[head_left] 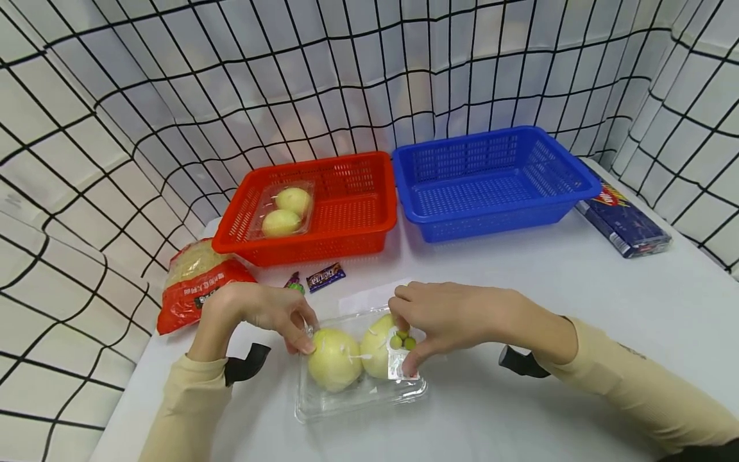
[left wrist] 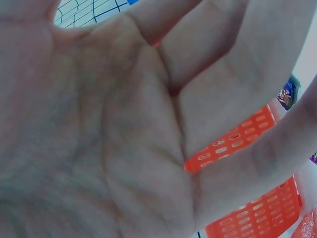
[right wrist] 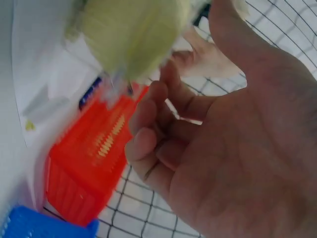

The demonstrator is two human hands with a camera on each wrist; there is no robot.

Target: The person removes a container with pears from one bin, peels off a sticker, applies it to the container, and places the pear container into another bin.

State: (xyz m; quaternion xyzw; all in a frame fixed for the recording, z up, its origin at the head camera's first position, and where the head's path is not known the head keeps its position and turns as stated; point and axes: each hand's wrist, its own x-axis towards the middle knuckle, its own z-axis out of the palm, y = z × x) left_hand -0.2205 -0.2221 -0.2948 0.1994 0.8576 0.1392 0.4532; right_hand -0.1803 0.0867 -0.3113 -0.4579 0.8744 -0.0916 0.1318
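Observation:
A clear plastic fruit pack (head_left: 360, 409) with two round, pale yellow-green fruits is at the front middle of the table. A label showing small green fruits is at its right side. My left hand (head_left: 277, 314) pinches the pack's left edge, thumb beside the left fruit. On the other side my right hand (head_left: 444, 314) grips the right edge, its thumb by the label and its fingers curled over the far side. The left wrist view is mostly my left palm (left wrist: 124, 124), and the pack does not show there. In the right wrist view the fruit (right wrist: 133, 37) is blurred above the curled fingers (right wrist: 148, 114).
Behind stand a red basket (head_left: 323, 250) holding another fruit pack (head_left: 281, 223) and a blue basket (head_left: 491, 228). Two small wrapped sweets, one a blue candy bar (head_left: 326, 277), lie before the red basket. A red bag (head_left: 199, 289) is left, a dark blue box (head_left: 626, 221) right. Black mesh (head_left: 352, 86) surrounds the table.

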